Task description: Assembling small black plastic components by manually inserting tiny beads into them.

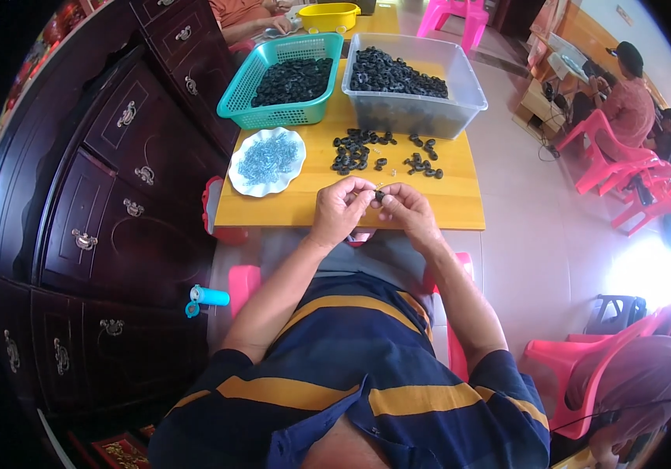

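Note:
Above the near edge of the yellow table [304, 213], my two hands meet fingertip to fingertip around a small black plastic piece [379, 196]. My right hand [407, 211] pinches it between thumb and forefinger. From the other side, my left hand [342, 208] is closed, its thumb and finger at something tiny and pale beside the piece, too small to name. Just beyond, several loose black pieces [349, 152] lie in a cluster, with a smaller group [423, 162] to the right. A white scalloped plate [236, 168] of small clear bluish parts [270, 158] sits left of my hands.
At the table's far side stand a green basket [235, 100] and a clear plastic bin [398, 111], both heaped with black pieces. Dark wooden drawers [140, 156] line the left. A person's hands [277, 19] work beyond, near a yellow basin [329, 17]. Pink chairs [593, 148] with seated people are right.

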Demonstrator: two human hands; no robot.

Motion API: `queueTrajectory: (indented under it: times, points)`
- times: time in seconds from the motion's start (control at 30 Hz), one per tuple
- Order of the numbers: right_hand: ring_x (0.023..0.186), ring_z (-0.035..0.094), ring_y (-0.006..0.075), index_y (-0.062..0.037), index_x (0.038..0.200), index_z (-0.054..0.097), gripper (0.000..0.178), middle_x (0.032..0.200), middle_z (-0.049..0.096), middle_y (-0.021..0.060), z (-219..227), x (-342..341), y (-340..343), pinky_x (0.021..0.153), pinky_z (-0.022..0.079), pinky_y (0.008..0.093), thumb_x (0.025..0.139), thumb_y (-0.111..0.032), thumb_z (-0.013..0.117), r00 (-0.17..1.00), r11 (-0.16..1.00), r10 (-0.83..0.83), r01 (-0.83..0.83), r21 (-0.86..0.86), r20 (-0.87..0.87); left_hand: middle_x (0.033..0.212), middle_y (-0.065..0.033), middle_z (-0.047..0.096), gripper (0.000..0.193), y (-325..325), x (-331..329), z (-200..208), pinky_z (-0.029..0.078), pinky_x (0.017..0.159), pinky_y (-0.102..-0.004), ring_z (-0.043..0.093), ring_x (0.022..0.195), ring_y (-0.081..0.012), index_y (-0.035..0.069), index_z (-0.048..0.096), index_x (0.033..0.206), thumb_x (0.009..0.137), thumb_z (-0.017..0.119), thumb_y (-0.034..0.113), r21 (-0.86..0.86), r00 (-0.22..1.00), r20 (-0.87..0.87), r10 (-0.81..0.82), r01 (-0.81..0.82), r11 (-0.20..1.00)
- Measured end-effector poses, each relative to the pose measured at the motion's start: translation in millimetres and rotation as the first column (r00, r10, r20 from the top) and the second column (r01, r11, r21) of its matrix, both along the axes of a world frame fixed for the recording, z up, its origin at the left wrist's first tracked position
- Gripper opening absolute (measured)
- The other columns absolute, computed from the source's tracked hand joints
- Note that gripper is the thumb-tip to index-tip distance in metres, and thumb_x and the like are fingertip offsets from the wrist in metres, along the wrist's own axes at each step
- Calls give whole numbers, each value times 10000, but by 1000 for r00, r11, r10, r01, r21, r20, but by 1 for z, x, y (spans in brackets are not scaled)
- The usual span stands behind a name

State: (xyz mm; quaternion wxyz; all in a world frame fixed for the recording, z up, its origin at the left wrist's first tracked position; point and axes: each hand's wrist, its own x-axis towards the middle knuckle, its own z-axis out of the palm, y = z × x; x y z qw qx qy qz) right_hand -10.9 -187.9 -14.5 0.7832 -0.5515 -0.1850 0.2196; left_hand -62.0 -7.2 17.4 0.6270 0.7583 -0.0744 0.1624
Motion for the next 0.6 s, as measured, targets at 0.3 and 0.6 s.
queueTrajectory:
  times: [0.3,0.6]
  points:
    - [780,610,79,-18,1064,639,95,929,716,42,-4,0,1,755,531,233,1016,-97,618,1000,1000,-25,25,-13,4,784,-96,714,58,4,3,3,538,615,-289,700,674,-163,-8,681,920,868,682,-33,199,989,148,1,-31,979]
    - [812,662,97,13,1027,633,94,887,709,54,-5,-4,2,709,554,244,1002,-77,628,996,992,-39,48,-114,76,753,-159,695,33,11,5,10,527,624,-353,692,664,-268,-3,681,864,843,689,22,355,996,64,-58,32,934]
